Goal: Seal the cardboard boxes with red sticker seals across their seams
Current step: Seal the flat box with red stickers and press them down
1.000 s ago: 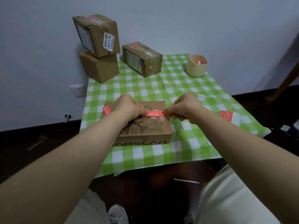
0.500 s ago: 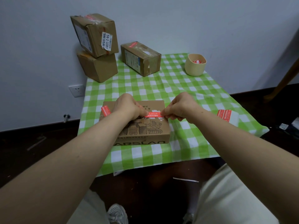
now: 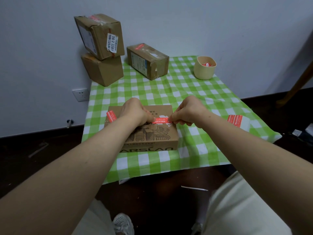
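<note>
A flat printed cardboard box (image 3: 152, 136) lies near the front of the table. A red sticker seal (image 3: 161, 120) is stretched just over its top, near the right side. My left hand (image 3: 138, 111) pinches the seal's left end and my right hand (image 3: 187, 111) pinches its right end. Another red seal (image 3: 111, 116) is stuck over the box's left edge. Whether the stretched seal touches the cardboard, I cannot tell.
Two stacked cardboard boxes (image 3: 101, 48) lean against the wall at the back left, and a third box (image 3: 148, 61) lies beside them. A beige cup (image 3: 205, 67) with red scraps stands back right. More red seals (image 3: 235, 120) lie at the right on the green checked cloth (image 3: 194, 92).
Both hands have kept their hold on the seal over the box. My view has shifted slightly; the hands have barely moved.
</note>
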Available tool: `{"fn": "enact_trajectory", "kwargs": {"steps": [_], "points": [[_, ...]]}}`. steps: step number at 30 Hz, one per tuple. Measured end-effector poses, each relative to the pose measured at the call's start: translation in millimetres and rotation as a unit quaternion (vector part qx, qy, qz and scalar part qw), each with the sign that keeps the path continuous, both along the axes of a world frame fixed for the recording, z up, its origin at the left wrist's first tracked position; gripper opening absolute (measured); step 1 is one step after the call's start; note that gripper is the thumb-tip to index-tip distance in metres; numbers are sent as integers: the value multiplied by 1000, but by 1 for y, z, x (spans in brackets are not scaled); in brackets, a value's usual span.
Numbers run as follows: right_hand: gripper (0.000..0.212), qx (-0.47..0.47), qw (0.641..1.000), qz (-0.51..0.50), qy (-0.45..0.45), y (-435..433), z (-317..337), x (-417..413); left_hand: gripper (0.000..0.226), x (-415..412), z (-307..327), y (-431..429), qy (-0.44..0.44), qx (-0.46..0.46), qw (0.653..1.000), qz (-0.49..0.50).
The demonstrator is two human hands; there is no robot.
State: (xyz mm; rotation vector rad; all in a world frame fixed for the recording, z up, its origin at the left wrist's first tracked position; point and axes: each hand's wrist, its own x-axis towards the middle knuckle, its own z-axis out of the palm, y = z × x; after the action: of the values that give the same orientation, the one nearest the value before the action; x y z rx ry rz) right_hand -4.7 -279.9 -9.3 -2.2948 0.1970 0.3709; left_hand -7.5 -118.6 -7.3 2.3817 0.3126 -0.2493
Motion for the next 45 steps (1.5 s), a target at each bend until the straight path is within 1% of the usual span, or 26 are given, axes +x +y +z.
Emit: {"fn": "enact_trajectory", "kwargs": {"steps": [13,16,19,21,23,26,28,30,31,32,34,38,42,43,45], "points": [[20,-4,1000,-1,24,-3,2,2,18,-1,0,-1,11,-7,1000,-8],[24,-1,1000,-6,29,-4,0,2,18,-1,0,-1,11,-6,1000,-10],[33,0,999,-23,31,-8,-2,2,18,0,-1,-1,9,-6,1000,-13],[35,38,998,-39,42,-13,-6,0,17,0,-1,0,9,-10,1000,-14],[29,124,988,-54,75,-17,-13,-4,16,0,0,0,11,-16,1000,-14],[17,250,957,-81,122,-25,-20,-8,16,0,0,1,14,-17,1000,-13],[16,290,942,-106,130,-30,-22,-9,16,-1,0,1,16,-20,1000,-13],[27,289,942,-111,127,-29,-23,-9,16,0,0,0,20,-23,999,-13],[32,274,948,-103,123,-27,-24,-9,17,0,0,0,21,-24,999,-11],[33,256,955,-94,116,-23,-24,-10,17,-1,1,0,22,-25,999,-9],[27,242,961,-83,104,-18,-26,-9,17,-2,1,0,22,-25,999,-8],[19,274,953,-86,102,-23,-25,-8,18,-1,0,0,22,-25,999,-7],[18,246,961,-43,116,-22,-23,-13,16,0,0,0,24,-29,999,-8],[19,246,961,-47,115,-21,-22,-12,17,0,0,0,24,-29,999,-8],[28,243,961,-89,99,-20,-19,-8,17,-1,0,1,23,-30,999,-9]]}}
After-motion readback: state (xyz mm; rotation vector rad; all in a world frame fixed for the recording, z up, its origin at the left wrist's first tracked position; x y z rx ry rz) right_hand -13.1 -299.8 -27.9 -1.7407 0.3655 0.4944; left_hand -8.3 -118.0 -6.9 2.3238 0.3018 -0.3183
